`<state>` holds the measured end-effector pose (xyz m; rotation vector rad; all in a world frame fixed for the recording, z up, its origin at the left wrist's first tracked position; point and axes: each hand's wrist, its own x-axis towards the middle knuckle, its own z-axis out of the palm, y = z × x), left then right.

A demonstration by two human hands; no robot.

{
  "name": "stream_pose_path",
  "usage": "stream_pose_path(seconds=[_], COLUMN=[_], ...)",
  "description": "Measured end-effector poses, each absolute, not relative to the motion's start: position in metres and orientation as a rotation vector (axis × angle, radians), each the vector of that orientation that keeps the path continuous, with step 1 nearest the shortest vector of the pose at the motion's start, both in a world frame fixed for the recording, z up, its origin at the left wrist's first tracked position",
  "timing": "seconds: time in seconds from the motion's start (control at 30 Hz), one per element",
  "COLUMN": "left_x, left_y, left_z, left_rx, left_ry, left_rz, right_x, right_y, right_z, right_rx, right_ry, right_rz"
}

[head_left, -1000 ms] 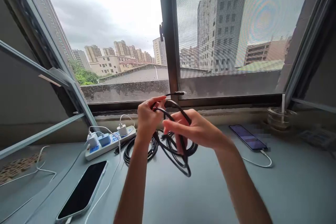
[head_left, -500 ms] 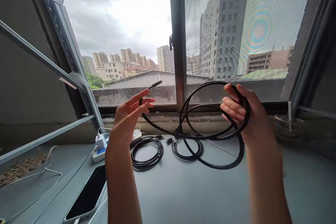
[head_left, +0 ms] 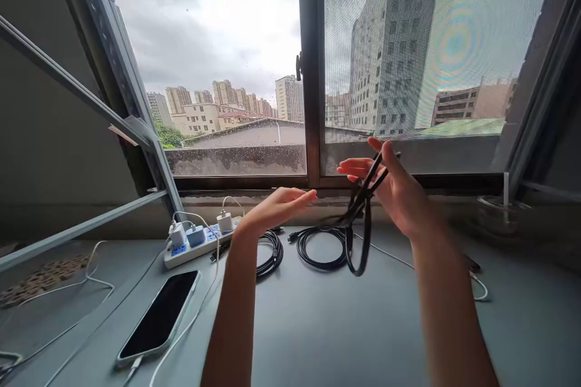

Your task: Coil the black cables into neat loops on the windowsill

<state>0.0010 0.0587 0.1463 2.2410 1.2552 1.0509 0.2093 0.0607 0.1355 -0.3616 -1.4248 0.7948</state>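
A black cable (head_left: 361,211) hangs in loose loops from my right hand (head_left: 394,193), its upper strands lying between the thumb and the fingers. The loops are turned almost edge-on, and part of the cable toward the left is blurred. My left hand (head_left: 284,208) is held to the left of them, fingers stretched out flat and nothing visible in it. On the table below lie two coiled black cables: one coil (head_left: 323,266) behind the hanging loops, the other coil (head_left: 276,260) partly hidden by my left forearm.
A white power strip (head_left: 204,248) with several plugs stands at the back left. In front of it a phone (head_left: 161,314) lies with a white charging cable attached. A metal frame (head_left: 167,187) rises at the left, before the window. A glass jar (head_left: 499,217) stands back right.
My left hand has let go of the cable's end and flattened out, moving right. My right hand has moved left and turned, swinging the loops edge-on.
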Motion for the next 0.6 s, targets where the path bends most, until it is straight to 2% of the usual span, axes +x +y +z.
stream_pose_path(seconds=[0.3,0.6], left_x=[0.041,0.059], left_y=[0.039,0.044], left_z=[0.146,0.136], left_rx=[2.177,2.104], left_ry=[0.888,0.723], left_rz=[0.978,1.078], right_x=[0.197,0.213], right_y=[0.074,0.078], right_z=[0.133,0.134], right_rx=[-0.607,-0.620], right_ry=[-1.466,-1.550], right_rz=[0.460,0.538])
